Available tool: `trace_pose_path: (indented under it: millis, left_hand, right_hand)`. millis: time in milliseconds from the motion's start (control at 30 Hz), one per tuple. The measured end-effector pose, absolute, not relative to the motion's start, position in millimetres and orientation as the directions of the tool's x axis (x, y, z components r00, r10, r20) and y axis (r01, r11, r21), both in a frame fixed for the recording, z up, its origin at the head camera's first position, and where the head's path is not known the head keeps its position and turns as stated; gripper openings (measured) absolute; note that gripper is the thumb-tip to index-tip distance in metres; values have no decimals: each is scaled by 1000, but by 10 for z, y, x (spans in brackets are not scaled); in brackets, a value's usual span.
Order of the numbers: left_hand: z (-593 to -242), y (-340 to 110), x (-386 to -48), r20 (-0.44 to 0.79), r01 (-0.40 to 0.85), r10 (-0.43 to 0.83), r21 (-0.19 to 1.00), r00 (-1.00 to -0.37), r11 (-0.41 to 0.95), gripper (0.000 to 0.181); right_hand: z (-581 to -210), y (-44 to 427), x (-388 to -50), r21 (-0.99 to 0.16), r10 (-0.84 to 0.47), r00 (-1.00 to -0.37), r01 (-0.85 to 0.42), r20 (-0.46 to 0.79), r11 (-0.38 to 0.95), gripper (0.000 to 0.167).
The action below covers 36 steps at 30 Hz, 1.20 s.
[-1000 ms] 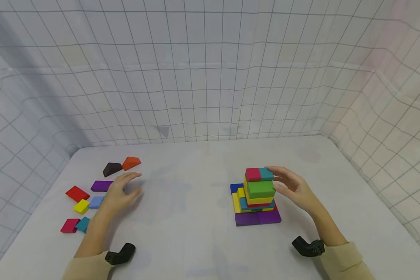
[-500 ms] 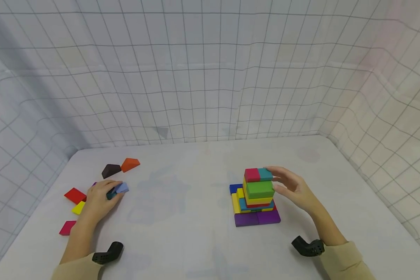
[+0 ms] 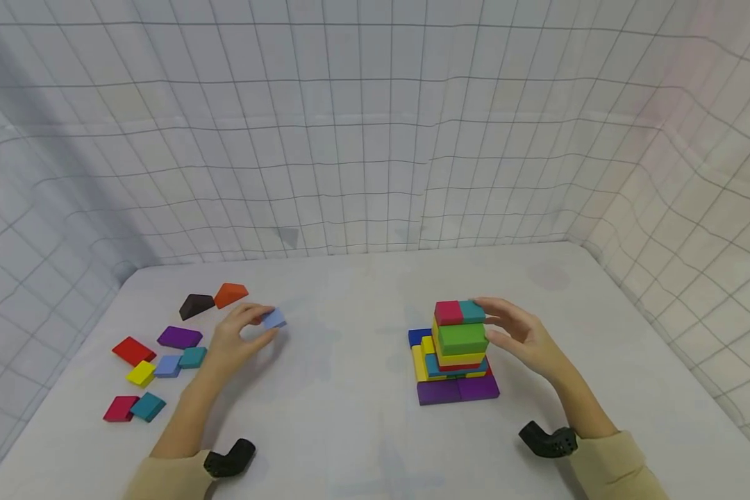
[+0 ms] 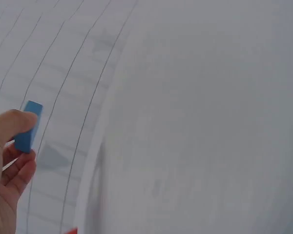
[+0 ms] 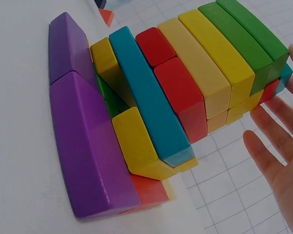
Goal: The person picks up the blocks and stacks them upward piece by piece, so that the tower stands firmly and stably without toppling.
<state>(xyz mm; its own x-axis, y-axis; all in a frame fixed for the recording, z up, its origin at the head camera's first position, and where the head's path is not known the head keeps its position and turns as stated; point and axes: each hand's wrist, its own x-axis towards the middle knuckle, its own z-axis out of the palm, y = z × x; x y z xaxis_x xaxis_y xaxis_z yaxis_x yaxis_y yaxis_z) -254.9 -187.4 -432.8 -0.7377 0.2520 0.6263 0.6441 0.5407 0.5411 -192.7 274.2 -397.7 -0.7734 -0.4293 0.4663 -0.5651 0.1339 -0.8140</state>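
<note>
My left hand (image 3: 232, 344) pinches a small light blue block (image 3: 274, 319) between thumb and fingertips, held above the table left of the middle. In the left wrist view the blue block (image 4: 25, 141) stands on edge in that pinch. My right hand (image 3: 528, 340) is at the right side of a stacked block tower (image 3: 464, 339), fingers spread and relaxed beside its upper layers. The tower has purple blocks at its base, then yellow, teal, red and green layers, with a crimson block (image 3: 448, 312) and a teal block (image 3: 472, 312) on top. Whether the right fingertips touch it, I cannot tell.
Loose blocks lie at the left of the white table (image 3: 350, 417): an orange one (image 3: 230, 294), a black one (image 3: 196, 305), a purple one (image 3: 180, 337), a red one (image 3: 134, 351), and several smaller ones. A gridded white curtain (image 3: 369, 139) surrounds the table.
My left hand reached down among the loose blocks, took hold of the light blue block, and lifted it away to the right. My right hand stays beside the tower.
</note>
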Motion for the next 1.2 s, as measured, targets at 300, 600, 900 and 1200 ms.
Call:
trace_pose_path:
  millis: [300, 600, 900, 1200]
  left_hand:
    - [-4009, -715, -2388, 717, 833, 426, 498, -552, 241, 36]
    - [-3874, 28, -2117, 673, 830, 543, 552, -502, 83, 31]
    - [-3858, 257, -2076, 687, 899, 582, 366, -434, 240, 31]
    - [-3846, 320, -2101, 705, 903, 577, 235, -413, 360, 30]
  right_hand:
    - [-3977, 2738, -1934, -815, -436, -771, -565, 465, 129, 45]
    - [-3986, 2742, -1937, -810, -434, -771, -569, 466, 141, 45]
    - [-3953, 2726, -1908, -820, -423, -787, -551, 449, 155, 46]
    - [-3968, 2728, -1925, -814, -432, -772, -566, 467, 130, 45]
